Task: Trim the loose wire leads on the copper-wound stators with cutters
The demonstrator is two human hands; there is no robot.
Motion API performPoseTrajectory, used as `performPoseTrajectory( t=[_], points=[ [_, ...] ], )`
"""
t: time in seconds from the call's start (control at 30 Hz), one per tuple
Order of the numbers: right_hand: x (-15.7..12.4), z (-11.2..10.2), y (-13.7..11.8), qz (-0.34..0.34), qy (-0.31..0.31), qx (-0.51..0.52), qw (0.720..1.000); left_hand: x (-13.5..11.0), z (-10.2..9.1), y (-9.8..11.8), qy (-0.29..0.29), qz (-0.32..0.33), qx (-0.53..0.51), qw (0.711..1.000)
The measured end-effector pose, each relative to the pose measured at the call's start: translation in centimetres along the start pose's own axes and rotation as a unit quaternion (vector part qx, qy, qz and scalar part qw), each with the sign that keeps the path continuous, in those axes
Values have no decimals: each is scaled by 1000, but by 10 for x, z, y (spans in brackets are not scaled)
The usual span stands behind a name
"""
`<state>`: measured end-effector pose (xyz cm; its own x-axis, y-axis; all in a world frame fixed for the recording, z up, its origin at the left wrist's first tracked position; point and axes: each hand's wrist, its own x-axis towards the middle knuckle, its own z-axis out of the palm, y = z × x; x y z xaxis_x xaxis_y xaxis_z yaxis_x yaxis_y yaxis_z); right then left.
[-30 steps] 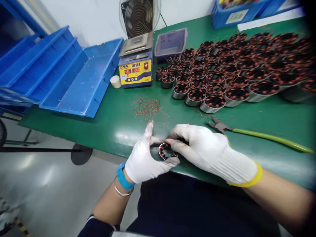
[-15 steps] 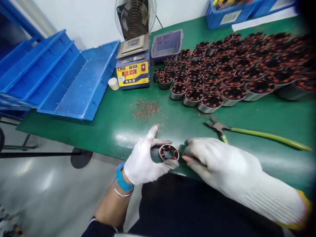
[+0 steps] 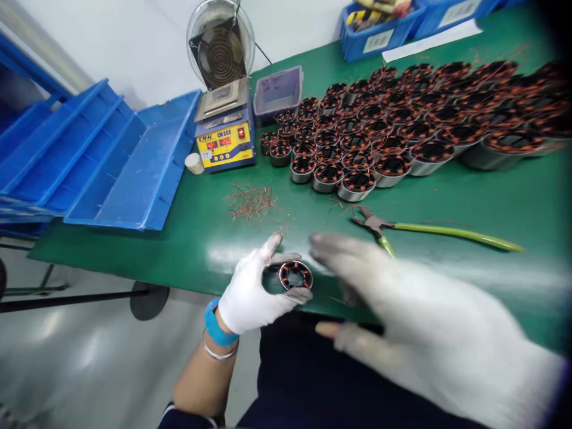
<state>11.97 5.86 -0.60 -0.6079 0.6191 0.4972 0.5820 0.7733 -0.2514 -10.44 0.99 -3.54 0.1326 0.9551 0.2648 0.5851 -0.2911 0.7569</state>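
The left hand [image 3: 252, 292], white-gloved, holds the ring [image 3: 306, 275] between thumb and forefinger, close to the front edge of the tabletop [image 3: 196, 253]; whether the ring also rests on the tabletop, I cannot say surely. The right hand [image 3: 402, 310], gloved too and rather blurred, is spread, its thumb well apart from the fingers, to the right of the ring and not touching it. Beyond this hand lie the pliers [image 3: 376, 223], one green handle pointing toward the right edge. Wire scraps [image 3: 252, 204] make a small heap farther from the front edge than the ring. Rows of coils [image 3: 388, 144] occupy the right back part, and a blue tray [image 3: 134, 173] stands at the left edge.
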Motion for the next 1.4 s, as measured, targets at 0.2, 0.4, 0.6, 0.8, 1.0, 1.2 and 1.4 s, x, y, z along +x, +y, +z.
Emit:
performPoseTrajectory(
  t=[0.2,0.4,0.6,0.8,1.0,1.2,1.4],
  points=[
    [-16,40,-3,23,-33,-5,999,8,-6,14,26,-2,24,999],
    [-16,43,4,49,-72,17,996,3,-6,9,88,-62,20,994],
    [-14,43,2,71,-114,58,989,-11,-16,13,189,7,303,934],
    [-16,44,7,75,-109,74,988,2,-6,36,49,100,102,989],
    [-6,28,15,96,-191,103,972,21,-5,35,-47,104,64,991],
    [-14,20,16,114,-164,76,977,25,-4,37,-79,105,107,985],
    [-30,4,17,46,-80,26,995,20,11,30,-37,103,114,987]
  ],
)
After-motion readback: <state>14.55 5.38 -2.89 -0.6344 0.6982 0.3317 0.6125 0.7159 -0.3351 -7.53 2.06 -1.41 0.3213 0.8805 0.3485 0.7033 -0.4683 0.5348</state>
